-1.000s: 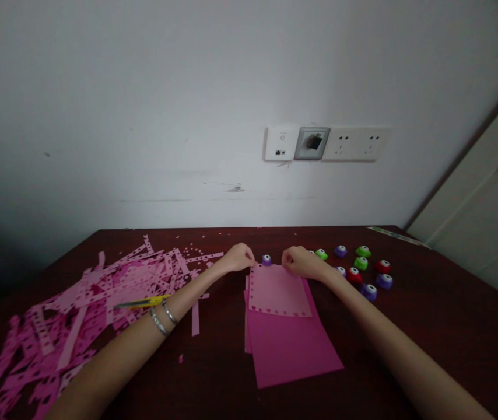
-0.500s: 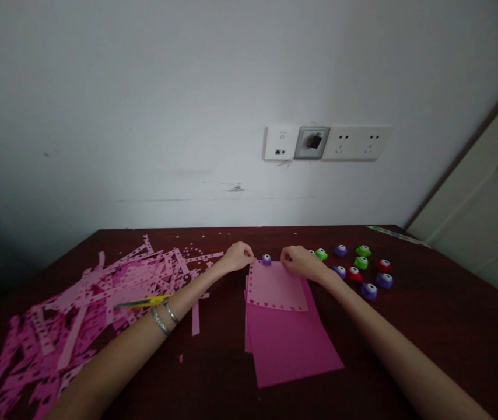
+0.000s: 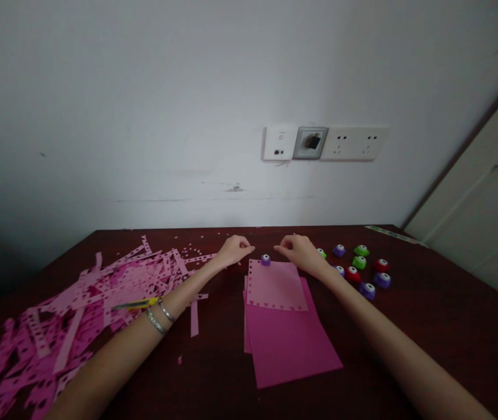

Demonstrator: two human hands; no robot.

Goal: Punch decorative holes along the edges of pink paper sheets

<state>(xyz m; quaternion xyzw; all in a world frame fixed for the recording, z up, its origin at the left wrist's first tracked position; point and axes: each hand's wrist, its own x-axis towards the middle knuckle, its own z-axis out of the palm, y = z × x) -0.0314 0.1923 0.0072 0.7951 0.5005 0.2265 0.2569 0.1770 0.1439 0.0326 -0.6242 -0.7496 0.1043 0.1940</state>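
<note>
A light pink paper sheet (image 3: pixel 275 286) with shapes punched along its left and lower edges rests over a darker magenta sheet (image 3: pixel 293 347). At its upper edge sits a purple craft punch (image 3: pixel 265 260). My left hand (image 3: pixel 234 251) hovers above the sheet's upper left corner, thumb and curled forefinger slightly apart, holding nothing visible. On the other side, my right hand (image 3: pixel 298 252) is raised beyond the upper right corner, its thumb pointing toward the punch and apart from the fingers. Neither hand touches the paper or the punch.
A heap of punched pink paper strips (image 3: pixel 122 286) spreads over the left of the dark table, with a yellow cutter (image 3: pixel 137 304) on it. Several coloured punches (image 3: pixel 360 262) stand at right. A patterned strip (image 3: pixel 395 235) lies near the back edge, before the wall sockets (image 3: pixel 354 144).
Both hands have let go of the light pink sheet's upper corners and lifted slightly away from it. The punch remains at the upper edge.
</note>
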